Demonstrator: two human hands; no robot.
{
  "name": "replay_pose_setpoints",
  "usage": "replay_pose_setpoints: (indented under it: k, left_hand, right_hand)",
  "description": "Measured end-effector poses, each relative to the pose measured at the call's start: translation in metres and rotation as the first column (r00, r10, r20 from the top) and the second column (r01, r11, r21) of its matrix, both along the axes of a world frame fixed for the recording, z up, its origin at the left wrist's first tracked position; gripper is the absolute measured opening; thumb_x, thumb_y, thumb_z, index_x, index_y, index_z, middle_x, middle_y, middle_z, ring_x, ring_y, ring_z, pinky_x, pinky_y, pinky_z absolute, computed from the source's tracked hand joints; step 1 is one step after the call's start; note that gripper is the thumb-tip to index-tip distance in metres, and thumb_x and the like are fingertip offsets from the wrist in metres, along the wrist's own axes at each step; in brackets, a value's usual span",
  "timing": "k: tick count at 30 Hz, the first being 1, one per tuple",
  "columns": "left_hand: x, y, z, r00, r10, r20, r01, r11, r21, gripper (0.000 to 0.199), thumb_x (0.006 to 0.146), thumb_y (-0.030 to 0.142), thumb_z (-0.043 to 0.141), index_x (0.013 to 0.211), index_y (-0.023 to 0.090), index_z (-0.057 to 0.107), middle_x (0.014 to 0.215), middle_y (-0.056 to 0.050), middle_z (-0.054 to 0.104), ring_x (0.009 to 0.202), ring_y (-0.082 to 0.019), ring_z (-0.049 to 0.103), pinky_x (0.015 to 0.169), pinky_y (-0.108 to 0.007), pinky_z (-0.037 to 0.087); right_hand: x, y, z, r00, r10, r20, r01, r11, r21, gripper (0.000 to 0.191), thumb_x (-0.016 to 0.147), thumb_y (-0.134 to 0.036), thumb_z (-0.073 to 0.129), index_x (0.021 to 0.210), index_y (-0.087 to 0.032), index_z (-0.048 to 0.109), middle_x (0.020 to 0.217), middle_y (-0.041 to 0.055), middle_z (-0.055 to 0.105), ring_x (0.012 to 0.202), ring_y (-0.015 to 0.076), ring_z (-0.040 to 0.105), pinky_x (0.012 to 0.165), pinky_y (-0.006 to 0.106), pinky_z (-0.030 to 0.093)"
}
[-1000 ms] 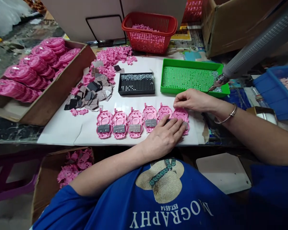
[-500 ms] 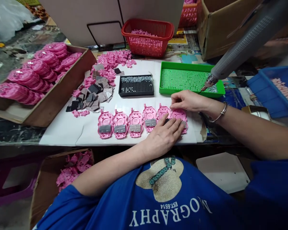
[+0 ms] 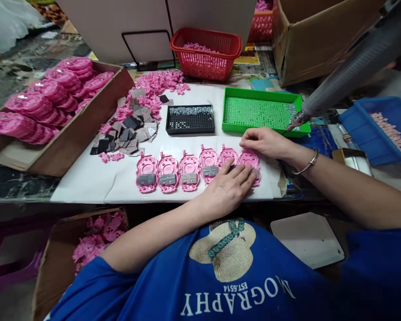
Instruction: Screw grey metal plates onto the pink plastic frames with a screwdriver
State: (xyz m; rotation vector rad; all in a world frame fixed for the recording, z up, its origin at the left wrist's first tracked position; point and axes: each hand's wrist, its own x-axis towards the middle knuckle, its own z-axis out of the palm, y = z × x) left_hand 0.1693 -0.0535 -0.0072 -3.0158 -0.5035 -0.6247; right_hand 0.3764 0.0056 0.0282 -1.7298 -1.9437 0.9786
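A row of several pink plastic shells (image 3: 189,162), most showing a grey plate (image 3: 189,178) across the lower part, lies along the front of the white work surface. My left hand (image 3: 230,189) rests with fingers stretched out over the two rightmost shells, partly covering their plates. At the top of the rightmost shell (image 3: 249,157) is my right hand (image 3: 265,141), thumb and fingertips pinched together; whatever they hold is too small or hidden to make out. Just behind that hand, the tip of a grey electric screwdriver (image 3: 316,100) points down beside the green tray.
Beyond the shells are a black perforated tray (image 3: 190,129) of screws and a green tray (image 3: 254,127). Loose grey plates (image 3: 130,133) and small pink parts (image 3: 160,82) lie left. A cardboard box (image 3: 83,120), red basket (image 3: 207,67) and blue bin (image 3: 361,116) stand around.
My right hand has shifted slightly right and its fingers have drawn together. The screwdriver has moved a little right. My left hand stays over the shells.
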Motion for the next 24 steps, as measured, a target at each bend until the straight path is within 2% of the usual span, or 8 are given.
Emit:
replay_pose_setpoints:
  k: [9,19,24]
  left_hand:
    - [0.0,0.0,0.001,1.0,0.001,-0.005,-0.001,1.0,-0.019,0.037,0.1,0.024,0.046,0.133,0.009,0.055,0.135,-0.015,0.061,0.123,-0.026,0.059,0.114,-0.052,0.036]
    - [0.0,0.0,0.003,1.0,-0.004,-0.027,0.003,0.999,-0.038,0.038,0.101,0.024,0.044,0.134,0.009,0.054,0.135,-0.015,0.061,0.124,-0.027,0.058,0.115,-0.053,0.035]
    - [0.0,0.0,0.002,1.0,-0.003,-0.014,0.003,1.0,-0.013,0.038,0.101,0.024,0.044,0.133,0.008,0.055,0.133,-0.014,0.063,0.122,-0.027,0.058,0.114,-0.051,0.036]
  right_hand:
    - [0.001,0.006,0.01,0.996,0.062,0.057,-0.057,0.995,-0.086,0.024,0.077,-0.041,0.063,0.07,-0.018,0.064,0.068,0.0019,0.061,0.064,0.0122,0.048,0.062,0.029,0.037]
    - [-0.01,0.007,0.008,0.965,0.076,0.25,-0.081,0.997,0.008,0.019,0.079,-0.03,0.068,0.066,-0.02,0.059,0.064,0.0006,0.06,0.062,0.0137,0.047,0.062,0.03,0.032]
    - [-0.013,0.005,0.008,0.964,0.083,0.252,-0.093,0.995,0.028,0.022,0.078,-0.027,0.07,0.064,-0.02,0.054,0.063,-0.0006,0.056,0.061,0.0131,0.045,0.061,0.029,0.03]
